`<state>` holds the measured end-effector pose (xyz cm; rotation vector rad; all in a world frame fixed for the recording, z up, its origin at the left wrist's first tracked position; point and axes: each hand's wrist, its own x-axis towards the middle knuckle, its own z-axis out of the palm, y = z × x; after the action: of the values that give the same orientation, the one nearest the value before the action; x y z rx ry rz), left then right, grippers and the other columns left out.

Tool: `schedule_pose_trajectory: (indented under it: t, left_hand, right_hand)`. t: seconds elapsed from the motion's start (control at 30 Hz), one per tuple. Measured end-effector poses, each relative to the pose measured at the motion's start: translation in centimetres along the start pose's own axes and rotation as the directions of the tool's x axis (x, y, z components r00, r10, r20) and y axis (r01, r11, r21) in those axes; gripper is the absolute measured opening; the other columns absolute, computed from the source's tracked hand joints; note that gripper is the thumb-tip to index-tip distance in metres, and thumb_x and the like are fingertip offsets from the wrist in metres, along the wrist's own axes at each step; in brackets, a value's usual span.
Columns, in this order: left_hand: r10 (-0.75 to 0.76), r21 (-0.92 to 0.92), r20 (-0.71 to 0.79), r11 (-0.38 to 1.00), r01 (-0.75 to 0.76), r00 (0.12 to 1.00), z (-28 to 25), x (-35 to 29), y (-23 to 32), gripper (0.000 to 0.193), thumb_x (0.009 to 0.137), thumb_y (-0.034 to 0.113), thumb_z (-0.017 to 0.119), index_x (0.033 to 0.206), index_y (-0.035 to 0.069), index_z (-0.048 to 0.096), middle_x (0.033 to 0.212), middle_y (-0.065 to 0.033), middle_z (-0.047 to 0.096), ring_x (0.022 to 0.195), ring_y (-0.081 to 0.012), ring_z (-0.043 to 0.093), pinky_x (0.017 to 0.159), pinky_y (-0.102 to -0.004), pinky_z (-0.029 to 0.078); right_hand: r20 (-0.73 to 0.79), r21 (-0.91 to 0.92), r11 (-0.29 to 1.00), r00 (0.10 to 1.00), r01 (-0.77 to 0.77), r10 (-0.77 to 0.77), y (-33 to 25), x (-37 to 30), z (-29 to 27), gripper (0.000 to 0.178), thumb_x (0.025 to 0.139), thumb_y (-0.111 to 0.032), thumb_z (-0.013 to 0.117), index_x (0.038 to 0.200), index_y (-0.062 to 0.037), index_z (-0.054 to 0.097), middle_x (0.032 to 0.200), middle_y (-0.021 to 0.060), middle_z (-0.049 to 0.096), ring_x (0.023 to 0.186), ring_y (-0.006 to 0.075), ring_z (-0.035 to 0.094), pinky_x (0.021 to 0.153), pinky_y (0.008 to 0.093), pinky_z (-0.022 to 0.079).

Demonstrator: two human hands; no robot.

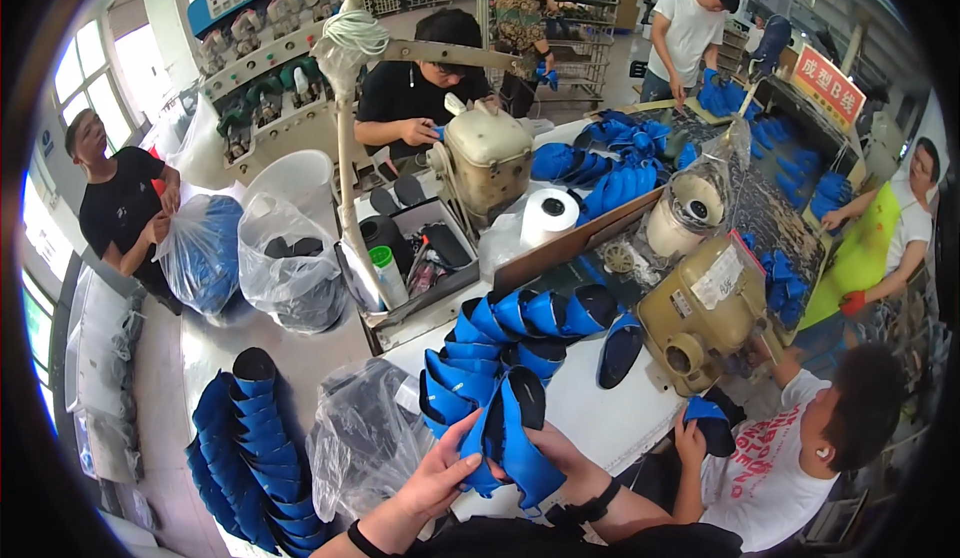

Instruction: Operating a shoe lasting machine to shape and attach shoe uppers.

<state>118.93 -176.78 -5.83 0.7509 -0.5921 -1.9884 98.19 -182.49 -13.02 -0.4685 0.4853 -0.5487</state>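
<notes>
Close in front of me I hold a pair of blue shoe uppers with black linings (525, 448), side by side and tilted. My left hand (440, 475) is closed round the left upper, thumb lying across its side. From the other side my right hand (568, 466) grips the right upper; most of its fingers are hidden behind it. Just beyond them, nested rows of the same blue uppers (475, 333) lie on the white table (620, 428). A single upper (620, 351) lies apart near the sewing machine (700, 303).
Stacked blue uppers (250, 458) and a crumpled clear bag (365, 438) lie to my left. A tray of tools (425, 248), a pole (350, 138) and a white thread cone (549, 216) stand beyond. A co-worker (790, 448) sits close at right; another (430, 98) works opposite.
</notes>
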Motion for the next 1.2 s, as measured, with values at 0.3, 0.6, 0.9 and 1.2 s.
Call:
schedule_pose_trajectory:
  t: [0.3, 0.6, 0.9, 1.2]
  left_hand:
    - [0.018, 0.054, -0.188, 0.999, -0.008, 0.982, -3.2, -1.4, 1.9, 0.052, 0.098, 0.012, 0.057, 0.146, 0.006, 0.038, 0.154, -0.011, 0.035, 0.138, -0.0314, 0.04, 0.107, -0.0444, 0.04]
    - [0.055, 0.037, -0.18, 0.998, -0.049, 0.982, -4.5, -3.2, -0.9, 0.046, 0.099, 0.018, 0.057, 0.138, -0.003, 0.042, 0.135, -0.0196, 0.054, 0.125, -0.0308, 0.054, 0.106, -0.0448, 0.044]
    - [0.048, 0.149, -0.274, 0.989, -0.007, 0.961, -4.8, -4.7, -1.2, 0.054, 0.096, 0.023, 0.063, 0.139, -0.002, 0.044, 0.129, -0.0172, 0.058, 0.121, -0.0299, 0.058, 0.104, -0.0429, 0.045]
    - [0.009, 0.215, -0.265, 0.975, 0.05, 0.964, -4.3, -6.9, -1.7, 0.056, 0.094, 0.026, 0.066, 0.14, 0.001, 0.045, 0.126, -0.014, 0.061, 0.116, -0.0259, 0.06, 0.097, -0.0359, 0.047]
  right_hand:
    - [-0.572, 0.154, 0.728, 0.661, 0.668, -0.485, -8.7, -2.3, -3.2, 0.041, 0.097, -0.027, 0.062, 0.129, -0.0021, 0.056, 0.121, 0.0104, 0.066, 0.11, 0.0253, 0.064, 0.099, 0.0411, 0.051]
    - [-0.553, -0.281, 0.382, 0.177, 0.88, -0.814, -39.8, 7.0, -9.3, 0.061, 0.093, -0.045, 0.063, 0.139, -0.0069, 0.049, 0.141, 0.0142, 0.051, 0.131, 0.0269, 0.046, 0.106, 0.0575, 0.035]
    - [-0.501, -0.479, 0.411, 0.143, 0.776, -0.853, -25.5, 13.0, -7.6, 0.034, 0.099, -0.034, 0.057, 0.122, -0.0086, 0.055, 0.114, 0.0028, 0.057, 0.102, 0.0153, 0.055, 0.089, 0.0318, 0.046]
    - [-0.44, -0.443, 0.697, 0.541, 0.564, -0.717, -2.9, 7.2, 0.1, 0.018, 0.101, -0.018, 0.053, 0.092, -0.0042, 0.059, 0.083, 0.0036, 0.062, 0.072, 0.0092, 0.053, 0.069, 0.0242, 0.044]
